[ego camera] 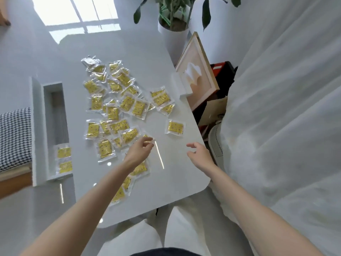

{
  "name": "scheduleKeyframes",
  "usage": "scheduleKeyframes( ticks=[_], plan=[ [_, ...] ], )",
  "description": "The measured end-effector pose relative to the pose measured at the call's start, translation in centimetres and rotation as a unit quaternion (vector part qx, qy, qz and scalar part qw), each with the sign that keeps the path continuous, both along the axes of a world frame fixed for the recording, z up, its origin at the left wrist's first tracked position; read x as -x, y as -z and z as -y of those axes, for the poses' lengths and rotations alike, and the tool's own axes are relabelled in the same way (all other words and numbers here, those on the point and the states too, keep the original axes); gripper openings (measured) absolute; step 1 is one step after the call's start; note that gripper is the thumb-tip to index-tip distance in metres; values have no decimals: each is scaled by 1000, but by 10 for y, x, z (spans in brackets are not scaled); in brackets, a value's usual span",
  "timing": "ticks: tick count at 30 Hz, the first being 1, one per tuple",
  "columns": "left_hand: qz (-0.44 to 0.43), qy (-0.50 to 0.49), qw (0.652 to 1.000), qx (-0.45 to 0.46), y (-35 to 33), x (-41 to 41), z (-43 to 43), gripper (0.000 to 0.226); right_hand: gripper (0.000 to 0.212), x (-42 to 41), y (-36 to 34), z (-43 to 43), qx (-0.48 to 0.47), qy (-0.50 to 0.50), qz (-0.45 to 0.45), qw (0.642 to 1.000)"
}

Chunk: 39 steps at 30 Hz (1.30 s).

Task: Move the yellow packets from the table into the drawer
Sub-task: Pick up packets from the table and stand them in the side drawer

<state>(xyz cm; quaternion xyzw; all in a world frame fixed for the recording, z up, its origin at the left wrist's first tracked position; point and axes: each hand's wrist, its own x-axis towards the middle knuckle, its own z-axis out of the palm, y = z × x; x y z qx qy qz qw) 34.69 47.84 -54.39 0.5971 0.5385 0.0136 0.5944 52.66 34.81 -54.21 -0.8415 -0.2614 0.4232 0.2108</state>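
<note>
Several yellow packets (pixel 127 104) in clear wrappers lie scattered over the white table (pixel 166 182). One packet (pixel 175 127) lies alone near the right edge. The white drawer (pixel 38 126) stands pulled out on the left, with two yellow packets (pixel 64 152) at its near end. My left hand (pixel 140 151) reaches over the near side of the pile, and its curled fingertips and thumb pinch the edge of a packet (pixel 146 136). More packets (pixel 140 169) lie partly hidden under my left forearm. My right hand (pixel 199 154) hovers with relaxed fingers near the table's right edge and holds nothing.
An opened silver foil bag (pixel 90 61) lies at the far end of the pile. A framed picture (pixel 199 71) leans beside the table's right edge, with a potted plant (pixel 173 24) behind it. White curtain fabric (pixel 276 108) fills the right side. A checked cushion (pixel 14 137) sits left of the drawer.
</note>
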Motion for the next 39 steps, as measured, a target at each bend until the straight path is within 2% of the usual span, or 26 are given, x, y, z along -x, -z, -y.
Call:
scheduleKeyframes(
  ticks=[7,16,19,22,24,28,31,34,39],
  plan=[
    [-17,-89,996,2,38,-27,-15,30,40,-53,62,-67,36,-55,-10,998],
    [-26,-169,985,10,141,-68,-38,30,48,-94,195,-142,51,-136,9,989],
    [-22,-186,982,21,174,-73,-40,29,60,-106,237,-153,43,-180,60,981],
    [-41,-195,980,5,208,-77,-38,28,70,-113,271,-155,43,-228,148,961],
    [-67,-189,979,-27,222,-79,-39,33,66,-113,278,-155,26,-258,196,946],
    [-182,-149,965,-119,250,-76,-50,51,29,-103,281,-148,26,-307,176,935],
    [-277,-95,944,-153,265,-68,-63,70,18,-93,282,-141,2,-234,63,970],
    [-323,-44,923,-202,275,-58,-71,82,19,-84,281,-138,-25,-141,-39,989],
    [-360,-3,907,-218,281,-54,-74,73,17,-83,272,-151,-101,-59,-57,991]
  ],
)
